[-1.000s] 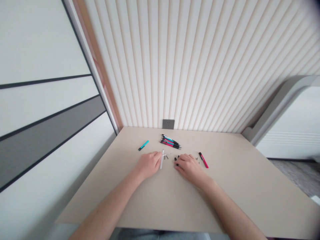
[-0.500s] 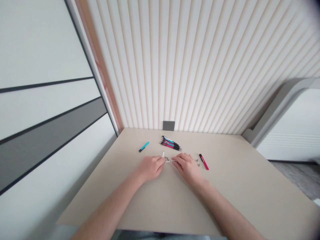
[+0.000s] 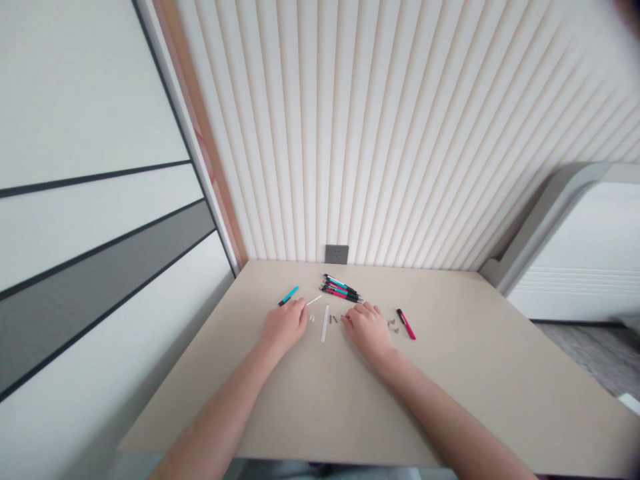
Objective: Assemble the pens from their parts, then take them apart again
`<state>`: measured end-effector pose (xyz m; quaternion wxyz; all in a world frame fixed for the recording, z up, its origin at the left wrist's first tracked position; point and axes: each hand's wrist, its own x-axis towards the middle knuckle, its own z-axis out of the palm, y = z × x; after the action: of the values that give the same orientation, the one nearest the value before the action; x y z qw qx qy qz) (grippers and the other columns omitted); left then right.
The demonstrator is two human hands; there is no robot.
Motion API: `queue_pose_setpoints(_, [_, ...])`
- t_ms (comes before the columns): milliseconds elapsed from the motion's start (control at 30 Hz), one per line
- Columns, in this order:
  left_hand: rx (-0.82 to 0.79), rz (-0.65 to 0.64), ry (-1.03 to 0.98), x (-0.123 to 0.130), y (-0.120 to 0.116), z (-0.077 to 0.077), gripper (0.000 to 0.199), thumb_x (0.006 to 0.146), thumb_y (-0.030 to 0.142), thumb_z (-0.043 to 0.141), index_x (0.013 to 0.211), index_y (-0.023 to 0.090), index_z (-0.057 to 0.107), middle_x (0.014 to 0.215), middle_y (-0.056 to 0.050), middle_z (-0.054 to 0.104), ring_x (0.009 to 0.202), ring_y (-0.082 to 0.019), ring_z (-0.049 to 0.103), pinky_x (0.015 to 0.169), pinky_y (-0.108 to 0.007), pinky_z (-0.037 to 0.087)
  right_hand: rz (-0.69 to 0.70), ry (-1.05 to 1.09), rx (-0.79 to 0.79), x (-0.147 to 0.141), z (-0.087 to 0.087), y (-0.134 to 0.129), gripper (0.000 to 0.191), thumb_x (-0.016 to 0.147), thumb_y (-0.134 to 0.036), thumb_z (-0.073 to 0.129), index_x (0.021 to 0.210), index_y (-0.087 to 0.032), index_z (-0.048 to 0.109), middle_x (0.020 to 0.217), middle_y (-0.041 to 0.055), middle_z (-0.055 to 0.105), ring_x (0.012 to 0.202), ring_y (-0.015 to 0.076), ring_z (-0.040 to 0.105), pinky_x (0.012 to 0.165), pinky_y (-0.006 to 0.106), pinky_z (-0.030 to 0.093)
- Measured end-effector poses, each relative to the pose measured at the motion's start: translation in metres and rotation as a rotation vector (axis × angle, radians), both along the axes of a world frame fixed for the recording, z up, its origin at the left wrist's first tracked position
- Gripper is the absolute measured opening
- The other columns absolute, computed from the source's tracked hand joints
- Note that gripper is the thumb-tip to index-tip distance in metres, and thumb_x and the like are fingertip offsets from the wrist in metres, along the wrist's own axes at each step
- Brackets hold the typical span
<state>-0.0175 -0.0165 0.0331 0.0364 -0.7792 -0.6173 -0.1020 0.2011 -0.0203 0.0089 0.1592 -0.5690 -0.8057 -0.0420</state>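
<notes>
My left hand (image 3: 284,327) is closed on a thin white pen refill (image 3: 315,300), which sticks out to the right from its fingertips. Below that refill lie small pale pieces (image 3: 312,318). More thin white refills (image 3: 325,324) rest side by side on the table between my hands. To their right are small grey pieces (image 3: 333,319), perhaps springs. My right hand (image 3: 369,330) rests low over the table with thumb and fingers pinched together; what it holds, if anything, is too small to make out. Small metallic pieces (image 3: 393,325) lie just right of it.
Several pens (image 3: 341,288) in red, blue and black are heaped behind my hands. A blue pen barrel (image 3: 289,295) lies at the left, a red one (image 3: 407,324) at the right. The beige table (image 3: 320,407) meets a ribbed wall with a dark socket (image 3: 337,254).
My left hand has moved left, carrying a white refill away from my right hand. The refills and pale pieces between the hands are now uncovered. My right hand has hardly moved.
</notes>
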Motion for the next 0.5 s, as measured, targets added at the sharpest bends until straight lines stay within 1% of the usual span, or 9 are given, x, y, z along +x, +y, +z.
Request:
queue_pose_setpoints(167, [0.01, -0.029, -0.057, 0.0, -0.002, -0.002, 0.026, 0.097, 0.029, 0.036, 0.092, 0.022, 0.06, 0.088, -0.007, 0.07, 0.078, -0.023, 0.066, 0.062, -0.029, 0.041, -0.023, -0.034, -0.038, -0.011, -0.002, 0.004, 0.027, 0.095, -0.029, 0.051, 0.081, -0.017, 0.071, 0.089, 0.0107, 0.07, 0.094, 0.0243, 0.058, 0.079, 0.034, 0.034])
queue_pose_setpoints(300, [0.034, -0.075, -0.084, 0.004, -0.004, -0.004, 0.024, 0.097, 0.028, 0.037, 0.088, 0.022, 0.059, 0.082, -0.005, 0.07, 0.074, -0.022, 0.067, 0.059, -0.028, 0.04, -0.023, 0.043, -0.014, -0.009, 0.0, -0.001, 0.029, 0.095, -0.032, 0.05, 0.079, -0.018, 0.071, 0.087, 0.0099, 0.07, 0.092, 0.0242, 0.058, 0.08, 0.035, 0.034])
queue_pose_setpoints(400, [0.057, -0.144, -0.119, 0.011, -0.007, -0.004, 0.026, 0.098, 0.029, 0.037, 0.086, 0.021, 0.059, 0.078, -0.004, 0.069, 0.07, -0.02, 0.066, 0.058, -0.027, 0.039, 0.003, 0.251, 0.011, -0.013, 0.001, -0.006, 0.029, 0.097, -0.032, 0.047, 0.086, -0.021, 0.071, 0.089, 0.0075, 0.07, 0.092, 0.0226, 0.058, 0.08, 0.034, 0.035])
queue_pose_setpoints(500, [0.073, -0.275, -0.178, 0.02, -0.011, -0.003, 0.026, 0.098, 0.028, 0.037, 0.089, 0.021, 0.06, 0.08, -0.004, 0.069, 0.071, -0.019, 0.066, 0.06, -0.026, 0.04, 0.071, 0.575, -0.043, -0.022, -0.002, -0.008, 0.027, 0.096, -0.035, 0.048, 0.092, -0.021, 0.071, 0.093, 0.0054, 0.071, 0.086, 0.0196, 0.059, 0.076, 0.03, 0.039])
